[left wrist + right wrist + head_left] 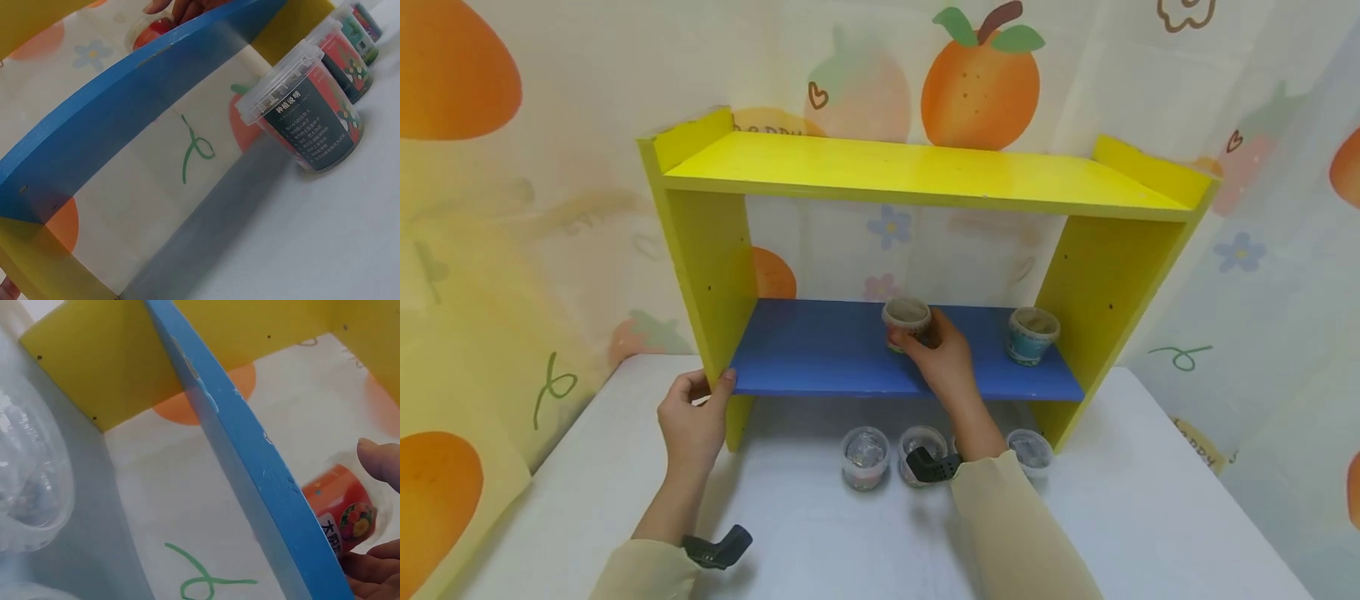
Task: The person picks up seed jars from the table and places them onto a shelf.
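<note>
Cup [907,314], one: was held by the right hand [946,354], right and far of the left hand [696,417], which gripped the shelf [880,171].

The head view is bright and evenly lit, with a pale sheen on the glossy yellow top board [917,171] and soft-edged shadows on the white surface [805,542]. Both wrist views are dimmer and greyer; lens distortion bows the long blue shelf board [119,94]. In the right wrist view, the small red plastic cup [334,492] looks slightly blurred.
</note>
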`<state>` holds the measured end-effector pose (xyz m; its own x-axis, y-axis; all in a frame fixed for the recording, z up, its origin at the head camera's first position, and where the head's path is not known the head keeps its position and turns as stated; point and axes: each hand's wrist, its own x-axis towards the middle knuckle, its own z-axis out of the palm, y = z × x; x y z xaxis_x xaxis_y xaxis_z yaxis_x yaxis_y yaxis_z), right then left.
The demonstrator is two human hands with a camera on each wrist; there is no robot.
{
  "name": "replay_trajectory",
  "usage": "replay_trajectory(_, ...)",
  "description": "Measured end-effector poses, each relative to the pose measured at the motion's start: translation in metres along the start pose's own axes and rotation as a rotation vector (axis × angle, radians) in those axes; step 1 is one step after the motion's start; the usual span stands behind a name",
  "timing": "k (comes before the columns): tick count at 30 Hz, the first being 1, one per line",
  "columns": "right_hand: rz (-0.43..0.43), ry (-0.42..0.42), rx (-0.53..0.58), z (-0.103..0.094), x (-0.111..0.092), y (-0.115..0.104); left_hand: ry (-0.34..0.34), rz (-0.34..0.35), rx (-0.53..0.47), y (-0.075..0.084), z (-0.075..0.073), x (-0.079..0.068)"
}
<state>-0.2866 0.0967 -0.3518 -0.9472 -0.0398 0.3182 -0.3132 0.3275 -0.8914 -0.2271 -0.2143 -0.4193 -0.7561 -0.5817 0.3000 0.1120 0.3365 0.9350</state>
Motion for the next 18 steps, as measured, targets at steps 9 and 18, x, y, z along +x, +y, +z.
replay_trajectory(9,0.046,0.025,-0.041,-0.007,-0.031,-0.004,0.001,0.017,-0.005,0.001,0.000,0.001)
replay_trajectory(18,-0.048,0.058,-0.064,-0.009,-0.060,0.001,0.007,0.019,-0.015,0.001,-0.001,0.000)
